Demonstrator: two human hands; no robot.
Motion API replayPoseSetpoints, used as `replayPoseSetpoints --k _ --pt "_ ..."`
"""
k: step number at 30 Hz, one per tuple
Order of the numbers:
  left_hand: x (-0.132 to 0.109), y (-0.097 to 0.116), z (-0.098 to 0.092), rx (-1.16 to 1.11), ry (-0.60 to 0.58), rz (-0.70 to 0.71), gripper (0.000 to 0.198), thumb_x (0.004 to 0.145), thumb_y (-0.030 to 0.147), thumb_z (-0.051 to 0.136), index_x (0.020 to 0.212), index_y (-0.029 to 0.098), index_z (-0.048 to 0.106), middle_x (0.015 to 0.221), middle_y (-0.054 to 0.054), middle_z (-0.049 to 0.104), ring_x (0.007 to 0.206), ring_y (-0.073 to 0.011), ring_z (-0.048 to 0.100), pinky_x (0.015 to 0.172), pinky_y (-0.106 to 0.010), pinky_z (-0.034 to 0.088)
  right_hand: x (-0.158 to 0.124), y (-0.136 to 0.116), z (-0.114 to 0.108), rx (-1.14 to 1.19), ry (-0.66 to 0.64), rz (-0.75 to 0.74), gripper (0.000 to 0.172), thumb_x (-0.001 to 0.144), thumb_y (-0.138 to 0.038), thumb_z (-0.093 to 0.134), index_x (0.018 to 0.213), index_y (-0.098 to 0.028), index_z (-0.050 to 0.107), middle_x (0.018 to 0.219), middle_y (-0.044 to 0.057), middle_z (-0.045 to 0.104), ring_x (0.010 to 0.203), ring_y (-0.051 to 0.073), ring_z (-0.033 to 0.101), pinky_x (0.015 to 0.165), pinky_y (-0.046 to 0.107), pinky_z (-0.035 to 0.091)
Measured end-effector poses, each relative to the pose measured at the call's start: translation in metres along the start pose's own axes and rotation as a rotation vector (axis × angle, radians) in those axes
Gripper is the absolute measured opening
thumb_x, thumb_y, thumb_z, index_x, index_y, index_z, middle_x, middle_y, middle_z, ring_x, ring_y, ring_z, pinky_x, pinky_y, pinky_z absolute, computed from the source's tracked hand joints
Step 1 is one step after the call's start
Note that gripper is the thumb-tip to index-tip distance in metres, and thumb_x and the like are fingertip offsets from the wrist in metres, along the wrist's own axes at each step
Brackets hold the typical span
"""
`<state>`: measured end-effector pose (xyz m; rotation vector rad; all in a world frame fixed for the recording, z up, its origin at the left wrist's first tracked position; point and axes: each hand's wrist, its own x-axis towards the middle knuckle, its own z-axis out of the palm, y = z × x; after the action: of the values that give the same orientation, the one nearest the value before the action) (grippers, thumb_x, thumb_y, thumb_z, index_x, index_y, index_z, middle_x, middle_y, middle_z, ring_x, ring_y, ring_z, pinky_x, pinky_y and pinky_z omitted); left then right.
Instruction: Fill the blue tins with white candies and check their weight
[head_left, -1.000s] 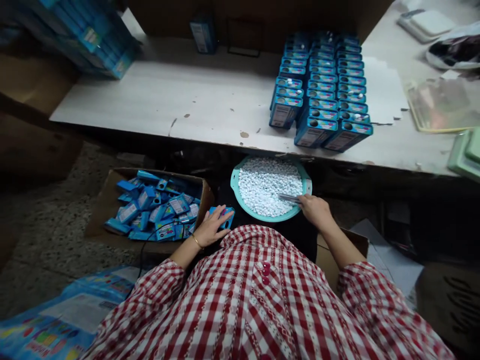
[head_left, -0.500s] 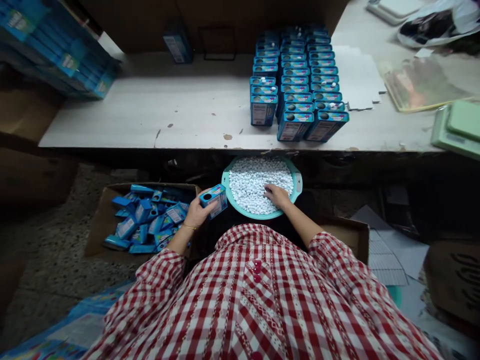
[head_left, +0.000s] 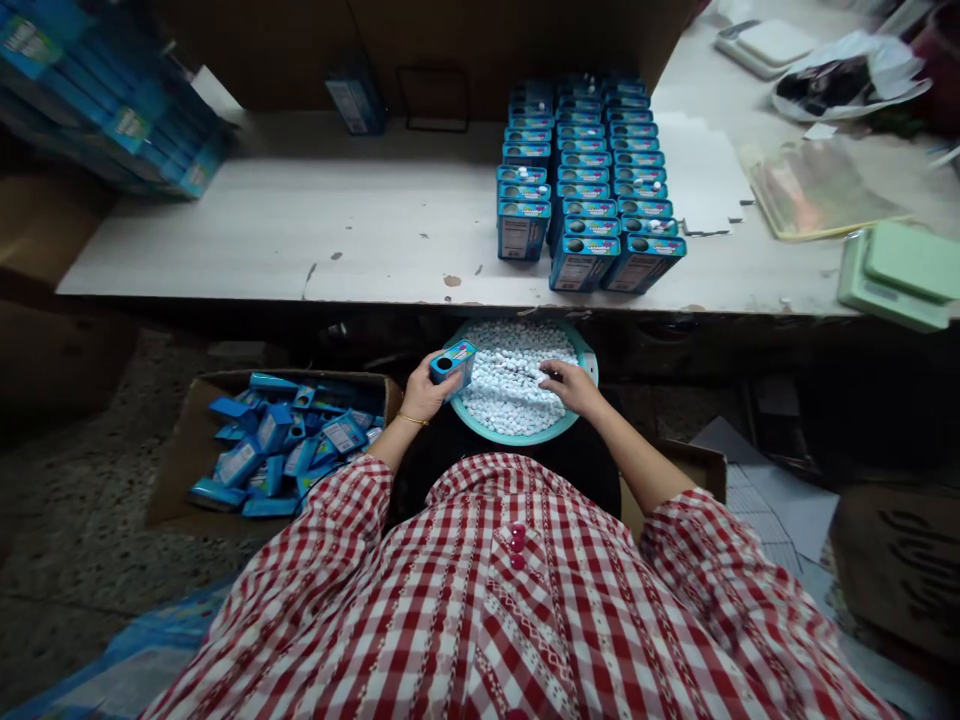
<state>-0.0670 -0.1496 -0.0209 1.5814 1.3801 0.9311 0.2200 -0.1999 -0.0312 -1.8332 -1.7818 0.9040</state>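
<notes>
My left hand (head_left: 424, 388) is closed around a small blue candy box (head_left: 455, 366), whose top has a round dark hole. The box is tilted over the left rim of a turquoise basin (head_left: 517, 438). Small white candies (head_left: 510, 385) fill the basin. Over their right side is my right hand (head_left: 574, 388), with thumb and fingers curved and a gap between them. Nothing shows in it, and I cannot tell whether the fingertips touch the candies.
Rows of blue candy boxes (head_left: 585, 190) stand on the white table (head_left: 360, 235). At left, a carton (head_left: 176, 470) holds more blue boxes. A stack of blue packs (head_left: 112, 120) rises at far left. Right are a green scale (head_left: 896, 275) and a plastic bag (head_left: 851, 75).
My left hand has brought the candy box right and up, over the basin's rim. My right hand has shifted slightly right, its fingers further out of the candies. The view has moved slightly.
</notes>
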Motion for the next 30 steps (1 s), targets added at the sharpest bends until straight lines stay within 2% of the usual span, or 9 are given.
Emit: replayPoseSetpoints --k 4,8,13,17,20,23,25,27,30 --pt "0.007 0.008 0.022 0.081 -0.130 0.046 0.050 0.066 0.033 0.066 0.111 0.011 0.058 0.100 -0.008 0.066 0.089 -0.0212 0.062 0.085 -0.033 0.048 -0.008 -0.035 -0.040 -0.094 -0.027 -0.109 0.031 0.077 -0.024 0.061 0.107 -0.020 0.064 0.104 0.005 0.068 0.092 0.019 0.061 0.080 0.029 0.045" --pt "0.009 0.016 0.040 0.162 -0.241 0.091 0.049 0.068 0.027 0.064 0.115 0.017 0.058 0.109 -0.006 0.065 0.099 -0.0230 0.060 0.090 -0.034 0.045 -0.010 -0.078 -0.061 -0.372 -0.139 -0.096 0.030 0.081 -0.028 0.059 0.110 -0.024 0.063 0.110 0.003 0.067 0.099 0.020 0.060 0.080 0.028 0.043" --pt "0.006 0.018 0.048 0.208 -0.266 0.122 0.050 0.068 0.022 0.063 0.118 0.019 0.057 0.118 -0.006 0.062 0.109 -0.0240 0.057 0.097 -0.035 0.042 -0.009 -0.116 -0.070 -0.694 -0.252 -0.054 0.029 0.085 -0.033 0.053 0.113 -0.026 0.060 0.110 0.005 0.066 0.095 0.022 0.061 0.076 0.030 0.043" --pt "0.005 0.015 0.048 0.225 -0.281 0.137 0.052 0.067 0.018 0.063 0.119 0.019 0.056 0.120 -0.006 0.060 0.111 -0.0241 0.055 0.099 -0.036 0.041 -0.006 -0.135 -0.070 -0.808 -0.307 -0.078 0.024 0.086 -0.028 0.049 0.106 -0.021 0.060 0.101 0.010 0.067 0.088 0.023 0.063 0.073 0.030 0.042" --pt "0.006 0.014 0.049 0.222 -0.294 0.144 0.054 0.066 0.015 0.063 0.119 0.020 0.056 0.121 -0.007 0.060 0.113 -0.0242 0.054 0.101 -0.037 0.039 -0.004 -0.146 -0.067 -0.841 -0.302 -0.122 0.024 0.087 -0.021 0.043 0.103 -0.016 0.061 0.097 0.013 0.067 0.085 0.023 0.063 0.072 0.030 0.042" --pt "0.005 0.014 0.049 0.205 -0.295 0.150 0.051 0.067 0.017 0.063 0.118 0.017 0.056 0.120 -0.009 0.060 0.113 -0.0243 0.054 0.101 -0.038 0.039 -0.005 -0.151 -0.067 -0.845 -0.291 -0.156 0.027 0.088 -0.016 0.038 0.100 -0.015 0.062 0.097 0.014 0.066 0.085 0.023 0.063 0.071 0.030 0.042" --pt "0.004 0.013 0.046 0.170 -0.270 0.158 0.048 0.069 0.021 0.063 0.116 0.016 0.056 0.120 -0.010 0.059 0.112 -0.0241 0.055 0.101 -0.038 0.039 -0.008 -0.146 -0.072 -0.838 -0.273 -0.150 0.026 0.088 -0.018 0.039 0.099 -0.017 0.062 0.097 0.012 0.066 0.086 0.022 0.062 0.070 0.029 0.041" --pt "0.006 0.009 0.041 0.112 -0.222 0.142 0.046 0.070 0.027 0.063 0.115 0.015 0.056 0.119 -0.011 0.060 0.112 -0.0238 0.055 0.101 -0.039 0.038 -0.013 -0.131 -0.079 -0.818 -0.243 -0.108 0.023 0.088 -0.025 0.044 0.102 -0.021 0.061 0.100 0.009 0.066 0.087 0.021 0.061 0.068 0.027 0.040" --pt "0.019 0.000 0.030 -0.002 -0.167 0.092 0.051 0.069 0.037 0.064 0.114 0.014 0.056 0.122 -0.012 0.057 0.114 -0.0246 0.052 0.102 -0.039 0.037 -0.025 -0.089 -0.084 -0.783 -0.186 -0.001 0.025 0.087 -0.032 0.049 0.109 -0.026 0.058 0.105 0.005 0.064 0.087 0.019 0.060 0.063 0.025 0.038"
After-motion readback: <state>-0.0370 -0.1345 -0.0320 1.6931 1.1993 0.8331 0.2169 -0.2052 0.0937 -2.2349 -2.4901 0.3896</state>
